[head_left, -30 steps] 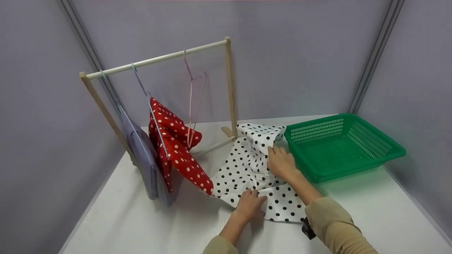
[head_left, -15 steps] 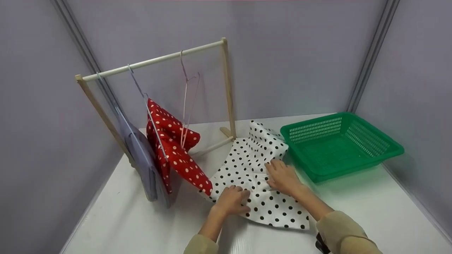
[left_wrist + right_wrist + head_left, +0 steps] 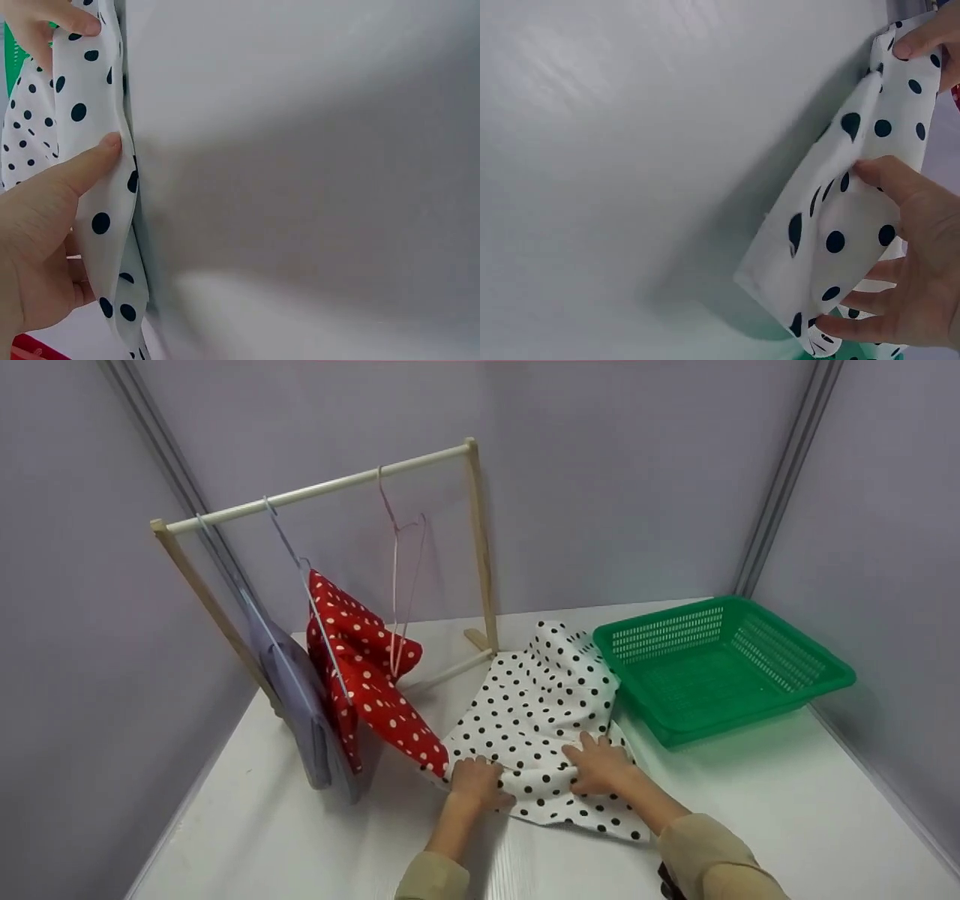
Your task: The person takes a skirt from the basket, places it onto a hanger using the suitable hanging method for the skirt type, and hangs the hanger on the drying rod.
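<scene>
A white cloth with black dots (image 3: pixel 525 705) lies spread on the table, its far end bunched up beside the green basket. My left hand (image 3: pixel 475 782) grips a fold at its near left edge; in the left wrist view the left thumb (image 3: pixel 94 165) lies over the fold and the fingers pass behind it. Farther right, my right hand (image 3: pixel 602 766) holds the same fold. The right wrist view shows the right thumb (image 3: pixel 885 174) on the cloth, with the other fingers partly behind it. The garment's exact kind cannot be made out.
A wooden rack (image 3: pixel 319 490) stands at the left. From it hang a red white-dotted cloth (image 3: pixel 386 712), a grey-purple cloth (image 3: pixel 300 705) and a bare pink hanger (image 3: pixel 395 577). The red cloth's lower tip meets the white cloth. A green basket (image 3: pixel 652 712) stands at the right.
My left hand has moved left along the near edge. My right hand has come nearer the front from the cloth's middle. The cloth's far part has shifted and a fold has formed in front.
</scene>
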Motion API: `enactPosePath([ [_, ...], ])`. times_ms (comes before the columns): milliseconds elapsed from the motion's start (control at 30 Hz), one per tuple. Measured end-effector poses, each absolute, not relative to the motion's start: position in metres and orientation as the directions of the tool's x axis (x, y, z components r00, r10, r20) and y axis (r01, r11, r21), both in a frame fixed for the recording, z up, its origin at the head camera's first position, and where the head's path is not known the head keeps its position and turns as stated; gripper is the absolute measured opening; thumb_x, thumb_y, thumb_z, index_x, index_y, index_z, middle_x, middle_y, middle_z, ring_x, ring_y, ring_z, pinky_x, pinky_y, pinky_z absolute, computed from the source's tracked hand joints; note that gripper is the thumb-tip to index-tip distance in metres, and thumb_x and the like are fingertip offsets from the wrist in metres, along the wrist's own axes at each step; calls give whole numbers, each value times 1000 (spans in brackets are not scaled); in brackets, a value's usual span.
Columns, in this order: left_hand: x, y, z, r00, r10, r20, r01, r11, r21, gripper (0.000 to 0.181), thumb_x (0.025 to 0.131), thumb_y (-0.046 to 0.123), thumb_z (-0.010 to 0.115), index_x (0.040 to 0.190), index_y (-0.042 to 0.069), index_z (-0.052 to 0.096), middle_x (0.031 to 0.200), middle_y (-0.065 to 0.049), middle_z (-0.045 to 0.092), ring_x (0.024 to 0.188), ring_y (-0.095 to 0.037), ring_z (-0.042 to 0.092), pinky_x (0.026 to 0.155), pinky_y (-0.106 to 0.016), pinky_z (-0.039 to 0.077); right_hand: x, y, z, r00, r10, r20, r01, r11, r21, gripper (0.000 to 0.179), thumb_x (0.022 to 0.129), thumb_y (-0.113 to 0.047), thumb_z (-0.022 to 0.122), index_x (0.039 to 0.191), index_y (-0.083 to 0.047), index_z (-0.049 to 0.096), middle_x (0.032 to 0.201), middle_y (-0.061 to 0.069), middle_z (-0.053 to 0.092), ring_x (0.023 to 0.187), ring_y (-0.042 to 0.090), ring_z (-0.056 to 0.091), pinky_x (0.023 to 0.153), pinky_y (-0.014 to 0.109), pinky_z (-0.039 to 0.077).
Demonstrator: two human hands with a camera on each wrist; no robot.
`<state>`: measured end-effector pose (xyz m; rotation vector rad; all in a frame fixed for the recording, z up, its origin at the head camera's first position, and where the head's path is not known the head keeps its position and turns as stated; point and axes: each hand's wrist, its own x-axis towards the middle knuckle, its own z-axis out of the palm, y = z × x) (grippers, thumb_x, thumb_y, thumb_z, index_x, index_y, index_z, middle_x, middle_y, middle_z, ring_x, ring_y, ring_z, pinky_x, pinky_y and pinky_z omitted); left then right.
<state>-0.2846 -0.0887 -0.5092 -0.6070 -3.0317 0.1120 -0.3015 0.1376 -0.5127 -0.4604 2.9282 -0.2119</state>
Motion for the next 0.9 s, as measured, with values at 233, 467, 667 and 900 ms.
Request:
enactPosePath([
  [233, -279, -82, -500, -937, 347, -26, 348, 937, -40, 41, 69, 48, 71, 66, 9, 58, 64, -5, 51, 61, -19, 51, 61, -35, 44, -311, 139, -514, -938, -317, -143, -294, 942, -163, 58, 76, -17, 65, 132, -17, 50, 142, 19, 34, 123, 48, 33, 85, 63, 36],
  [467, -274, -75, -510, -960, 277, 46, 271, 957, -106, 47, 70, 54, 69, 70, 7, 63, 66, -7, 54, 62, -19, 53, 62, -34, 45, -312, 130, -519, -949, -314, -8, -312, 944, -106, 58, 81, -18, 67, 135, -11, 46, 139, 24, 36, 120, 47, 38, 83, 65, 36],
  [667, -274, -67, -513, -973, 222, 58, 217, 973, -84, 48, 71, 53, 69, 75, 5, 65, 69, -8, 56, 65, -21, 55, 64, -35, 45, -315, 129, -522, -954, -289, 82, -294, 954, -55, 55, 81, -21, 69, 130, -7, 49, 134, 23, 41, 117, 44, 41, 83, 64, 36],
  [900, -273, -60, -513, -980, 190, 60, 185, 980, -74, 48, 72, 54, 68, 68, 7, 62, 65, -7, 54, 62, -19, 53, 60, -33, 44, -319, 137, -523, -961, -271, 52, -274, 958, -83, 43, 85, -19, 65, 124, -6, 52, 128, 19, 48, 113, 41, 44, 79, 61, 40],
])
